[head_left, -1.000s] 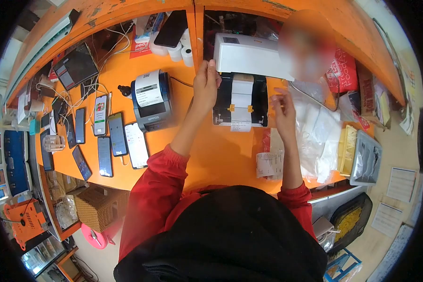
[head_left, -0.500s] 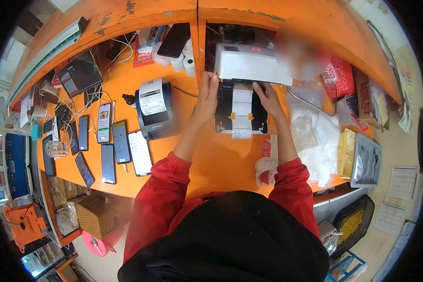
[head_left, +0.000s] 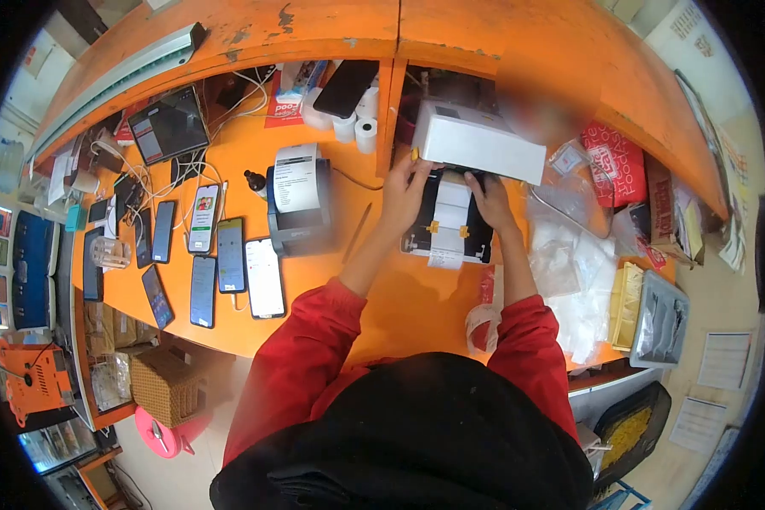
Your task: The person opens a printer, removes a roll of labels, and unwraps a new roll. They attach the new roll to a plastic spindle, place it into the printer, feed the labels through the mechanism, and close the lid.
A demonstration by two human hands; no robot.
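A white-lidded label printer [head_left: 480, 143] stands on the orange desk with its lid raised and black interior exposed. A strip of white labels [head_left: 452, 212] runs down its middle between two small yellow guides, its free end over the front edge. My left hand [head_left: 406, 197] is closed on the printer's left side, just below the lid, fingertips near a yellow tab. My right hand [head_left: 495, 202] reaches in under the lid on the right, thumb beside the labels; its other fingers are partly hidden, apparently gripping the printer. Near my right forearm lies a curl of label backing [head_left: 483, 330].
Left of my arm stands a receipt printer [head_left: 302, 212] with printed paper on top. Several phones [head_left: 202, 289] lie on the left side among cables. Clear plastic bags [head_left: 574, 293] cover the right side, beside a grey tray [head_left: 660, 321]. An orange shelf [head_left: 331, 34] overhangs the back.
The view has shifted, so the desk's things appear further right and lower. The printer's lid looks tilted a little differently. Both hands remain at the label printer.
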